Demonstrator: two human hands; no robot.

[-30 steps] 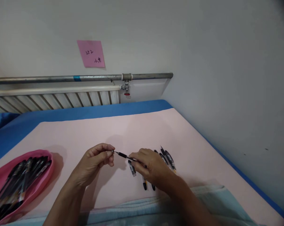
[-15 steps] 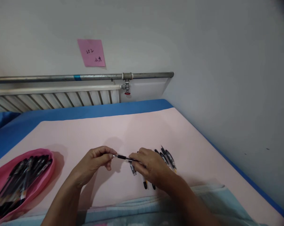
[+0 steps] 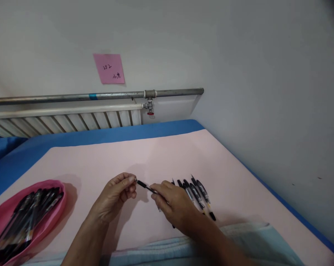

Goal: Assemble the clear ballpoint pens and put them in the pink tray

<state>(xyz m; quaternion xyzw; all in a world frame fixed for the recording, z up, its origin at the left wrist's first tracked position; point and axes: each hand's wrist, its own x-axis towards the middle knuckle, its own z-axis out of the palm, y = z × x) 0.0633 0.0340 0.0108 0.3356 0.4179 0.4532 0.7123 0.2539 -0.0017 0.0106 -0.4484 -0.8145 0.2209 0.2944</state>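
Observation:
Between my two hands is a slim pen [image 3: 142, 184] with a black grip section and a clear barrel, tilted down to the right. The thumb and fingers of my left hand [image 3: 118, 192] are pinched at its metal tip. My right hand [image 3: 174, 203] is closed round the barrel, hiding the far end. Several black-and-clear pens [image 3: 194, 195] lie side by side on the pink sheet, just right of my right hand and partly covered by it.
At the left, a pink oval basket [image 3: 62, 207] holds many black pens. A light blue cloth [image 3: 250, 236] lies along the near edge. The pink sheet [image 3: 100, 159] covers a blue surface [image 3: 122, 136]. Behind are a radiator [image 3: 100, 120] and a pipe; a wall rises at right.
Both hands stay on the pen, which has tilted a little more steeply. The view has shifted slightly, and more of the pens beside my right hand now show.

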